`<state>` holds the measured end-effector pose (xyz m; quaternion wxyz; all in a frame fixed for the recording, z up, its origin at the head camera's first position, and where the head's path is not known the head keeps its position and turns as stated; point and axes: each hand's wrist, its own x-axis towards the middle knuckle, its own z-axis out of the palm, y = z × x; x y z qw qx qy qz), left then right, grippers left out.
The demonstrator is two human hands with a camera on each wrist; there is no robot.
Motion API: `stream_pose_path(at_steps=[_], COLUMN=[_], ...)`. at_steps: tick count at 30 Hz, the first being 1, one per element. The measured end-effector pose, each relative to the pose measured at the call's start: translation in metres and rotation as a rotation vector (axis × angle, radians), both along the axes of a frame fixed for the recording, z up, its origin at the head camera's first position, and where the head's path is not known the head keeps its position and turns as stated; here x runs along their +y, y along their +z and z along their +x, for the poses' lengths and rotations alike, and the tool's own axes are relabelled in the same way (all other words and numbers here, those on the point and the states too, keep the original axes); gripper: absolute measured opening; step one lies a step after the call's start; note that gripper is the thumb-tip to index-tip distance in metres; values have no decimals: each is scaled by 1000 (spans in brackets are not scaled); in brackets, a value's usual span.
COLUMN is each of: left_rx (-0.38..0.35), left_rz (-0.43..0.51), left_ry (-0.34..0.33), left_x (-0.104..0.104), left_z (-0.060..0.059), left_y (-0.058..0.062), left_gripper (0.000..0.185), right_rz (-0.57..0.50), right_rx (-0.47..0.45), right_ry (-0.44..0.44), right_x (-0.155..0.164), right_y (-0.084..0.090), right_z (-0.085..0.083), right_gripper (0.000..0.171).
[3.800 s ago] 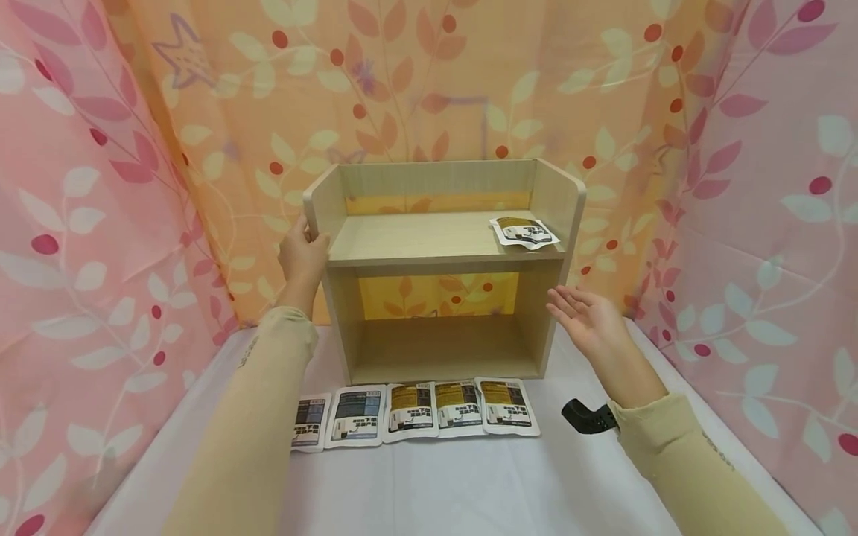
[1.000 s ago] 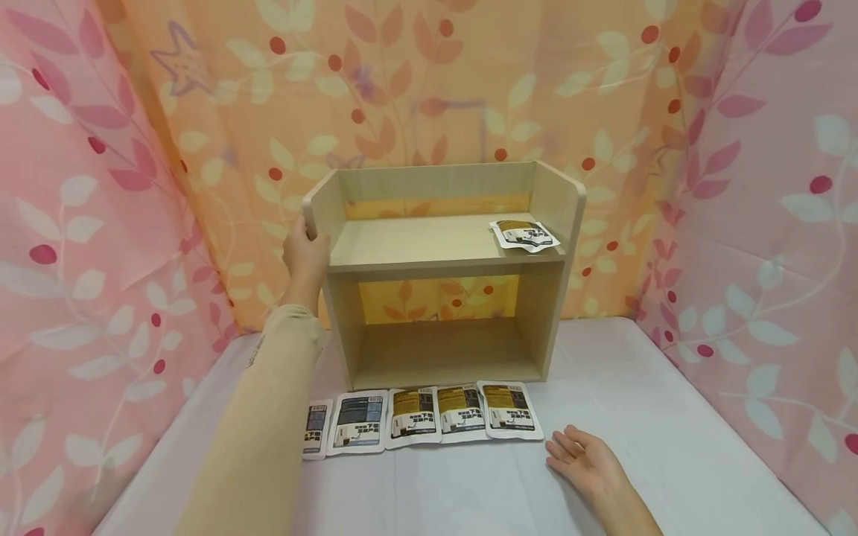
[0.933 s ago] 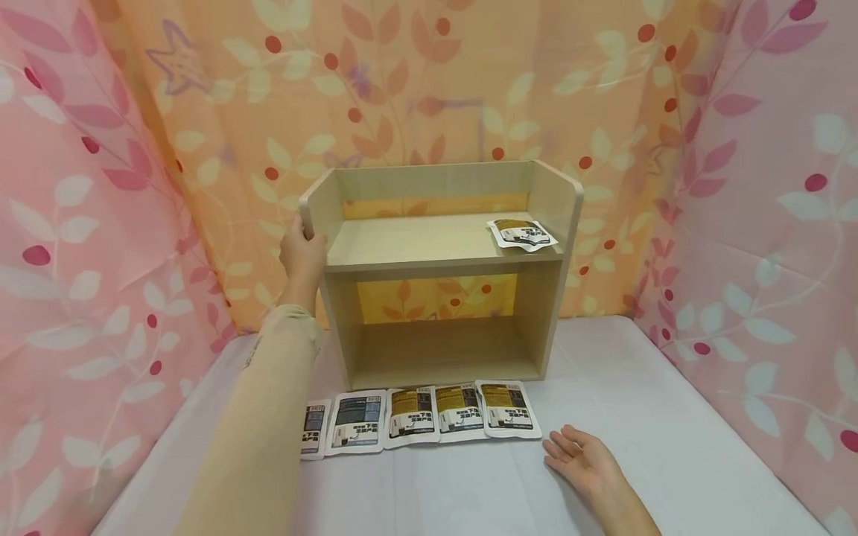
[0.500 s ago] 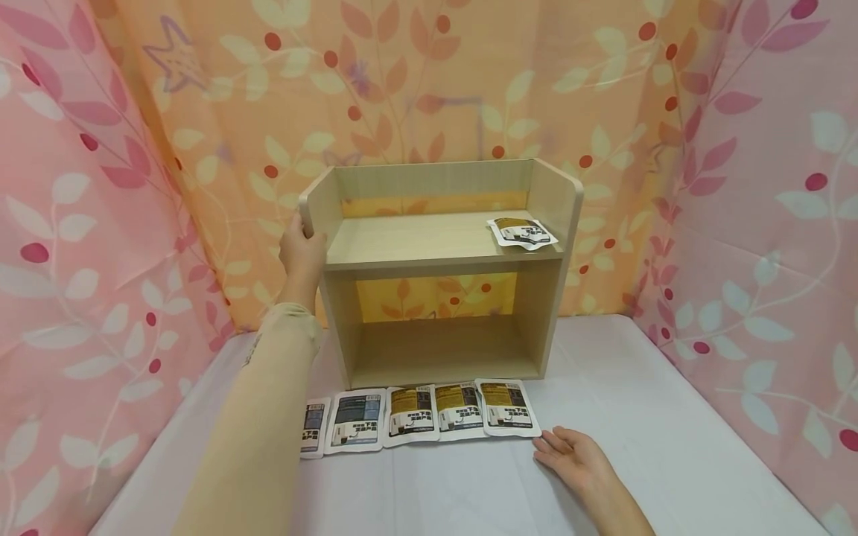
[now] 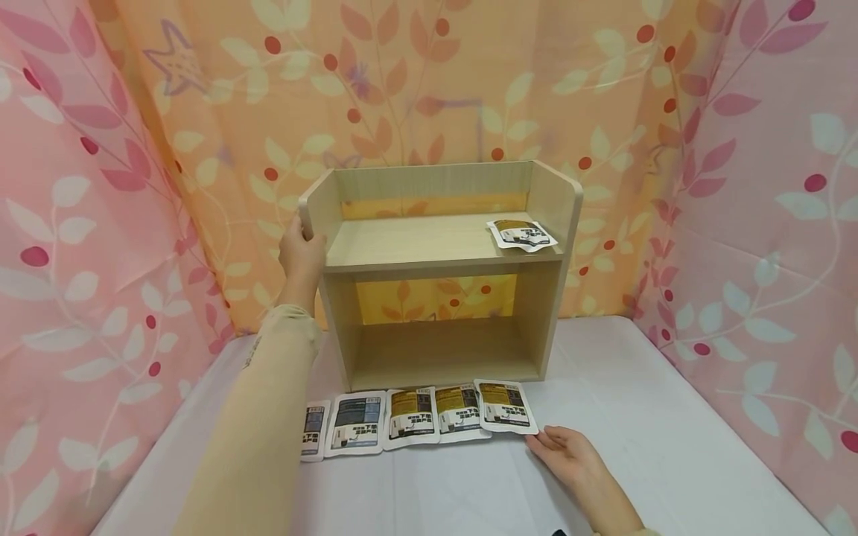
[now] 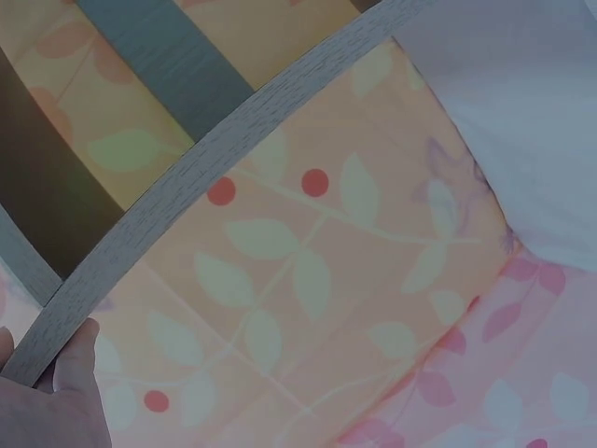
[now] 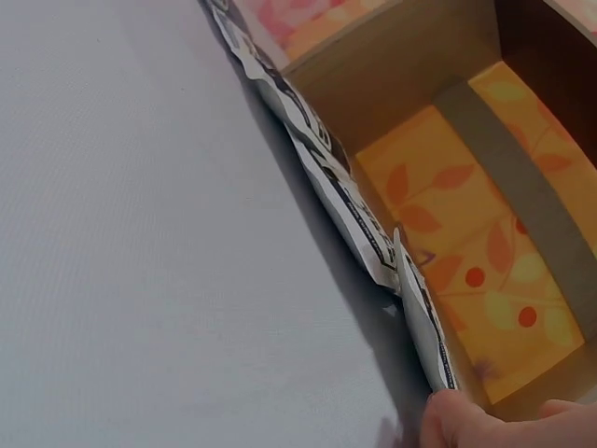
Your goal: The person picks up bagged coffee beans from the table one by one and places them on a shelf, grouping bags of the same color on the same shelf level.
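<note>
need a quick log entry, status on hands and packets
Left hand grips the shelf side panel. Right hand at the rightmost packet, corner lifted off the table. One packet on the upper shelf. Nothing in the way.

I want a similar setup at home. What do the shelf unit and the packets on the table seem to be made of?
The shelf unit looks like pale laminated board: faint printed wood grain, matte, with smooth banded edges, probably not solid wood. The packets seem to be thin white plastic or foil film with printed labels; their crimped edges lift and wrinkle in the right wrist view. The table is covered in matte white cloth.
</note>
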<state>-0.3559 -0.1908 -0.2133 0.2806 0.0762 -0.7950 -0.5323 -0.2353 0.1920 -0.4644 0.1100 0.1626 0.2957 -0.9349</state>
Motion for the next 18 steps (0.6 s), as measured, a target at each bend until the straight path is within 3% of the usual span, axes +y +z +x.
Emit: stream_pose_path(at_steps=[8,18], left_rx=[-13,-17], left_rz=[9,25], left_ry=[-8,-13], left_x=[0,0], left_z=[-1,1], left_y=[-2,0], left_gripper=[38,38], right_rz=[-119,-157], right_rx=[26,67], right_ry=[0,5], right_x=[-3,-18], right_y=[0,2], right_z=[-10,-15], right_gripper=[60,58])
